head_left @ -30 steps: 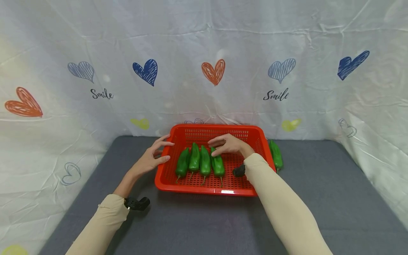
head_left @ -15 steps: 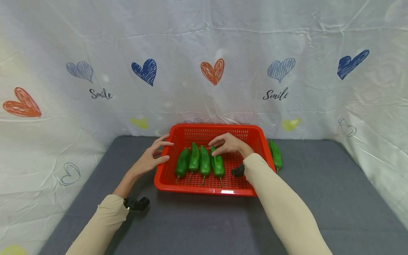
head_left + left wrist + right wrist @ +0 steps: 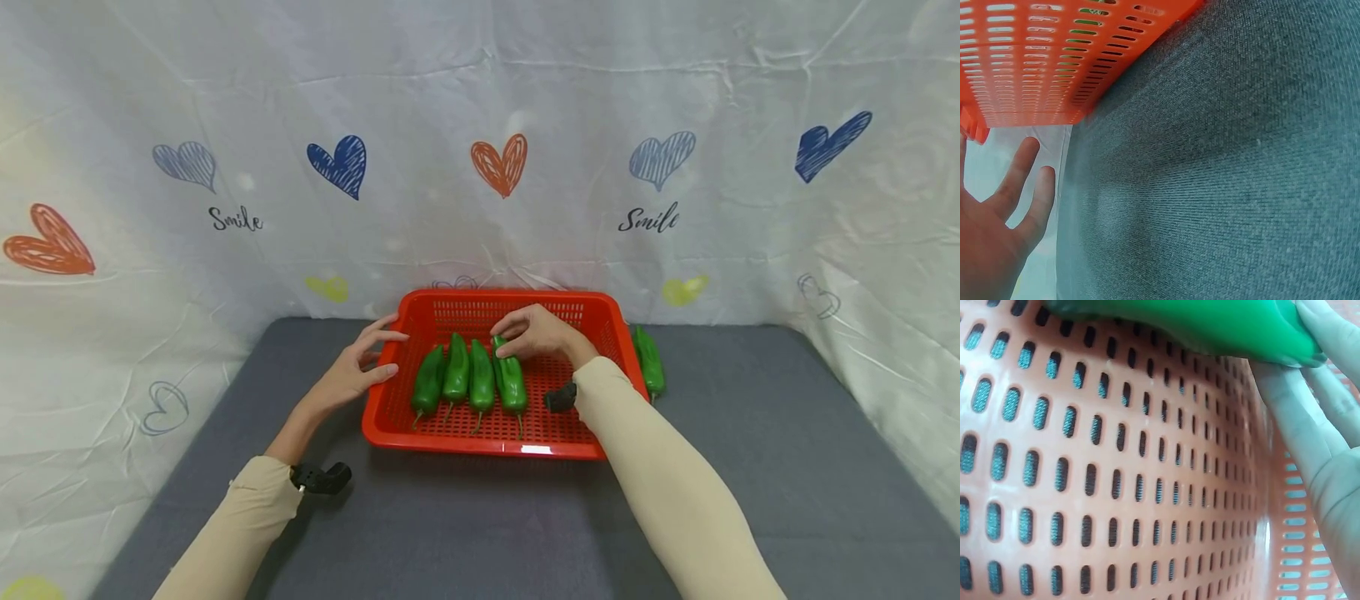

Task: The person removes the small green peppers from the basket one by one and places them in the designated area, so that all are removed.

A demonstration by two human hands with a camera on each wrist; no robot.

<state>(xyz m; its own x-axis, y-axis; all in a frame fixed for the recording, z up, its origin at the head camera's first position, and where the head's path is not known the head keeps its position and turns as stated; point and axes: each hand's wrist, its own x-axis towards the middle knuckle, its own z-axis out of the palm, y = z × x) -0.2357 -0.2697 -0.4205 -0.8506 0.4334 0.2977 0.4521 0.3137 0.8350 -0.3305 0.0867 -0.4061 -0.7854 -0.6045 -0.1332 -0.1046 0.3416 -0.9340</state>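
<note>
A red plastic basket (image 3: 450, 447) with slotted walls stands on the table, and several long green peppers (image 3: 427, 383) lie in it side by side, stems toward me. My right hand (image 3: 542, 332) reaches in from the right and pinches the far tip of the rightmost green pepper (image 3: 512, 387) between thumb and fingers. In the right wrist view that pepper (image 3: 1229, 325) is tilted, its gripped end close over the slotted floor. My left hand (image 3: 352, 373) is at the basket's left rim, fingers spread; the left wrist view shows two fingers (image 3: 1019, 169) extended beside the wall.
One more green pepper (image 3: 648, 363) lies on the table outside the basket's right wall. Grey cloth (image 3: 465, 525) covers the table. Behind the basket hangs a white curtain (image 3: 420, 167) printed with hearts. A small black camera (image 3: 322, 478) is on the left wrist.
The right thumb and fingers have closed on the rightmost pepper's tip and lifted that end slightly. The left hand and basket stay in place.
</note>
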